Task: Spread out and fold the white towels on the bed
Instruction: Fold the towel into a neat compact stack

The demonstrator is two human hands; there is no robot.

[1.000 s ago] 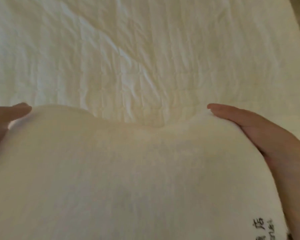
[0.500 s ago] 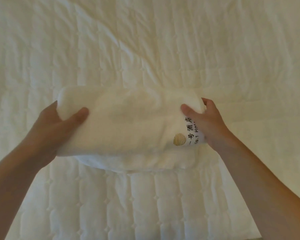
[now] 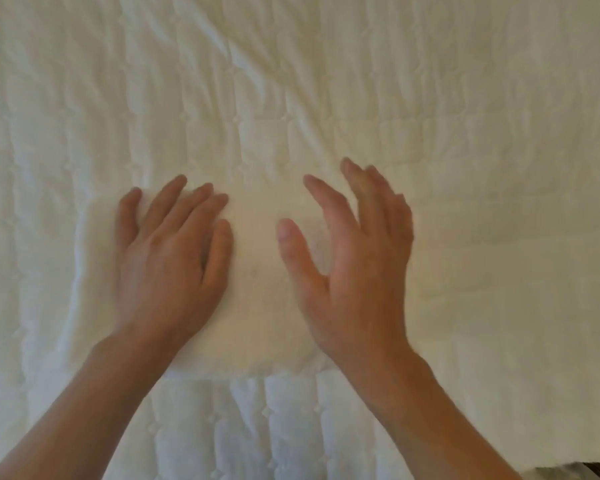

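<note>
- While the left hand lies flat on the folded white towel with its fingers straight and close together, the right hand is spread wide over the towel's right part. It is motion-blurred, so I cannot tell whether it touches the cloth or hangs just above it.
- Neither hand grips anything. Both are unclenched and side by side, with a strip of bare towel between them.
- The towel sits as a thick, roughly rectangular pad on the quilted bed cover, near the middle of the view. Its near edge is a soft line (white on white, so the far and right edges are hard to trace).
- As a thing to handle, it looks light, soft and limp. Lifted by one point it would likely sag, and its layers could slide and spoil the fold.
- The best hold, I judge, is both short ends at once, thumbs on top and fingers beneath, pinching through all the layers. Flat palms would do for smoothing.
- The puffy quilt will probably give under pressure, so creases may set softly.
</note>
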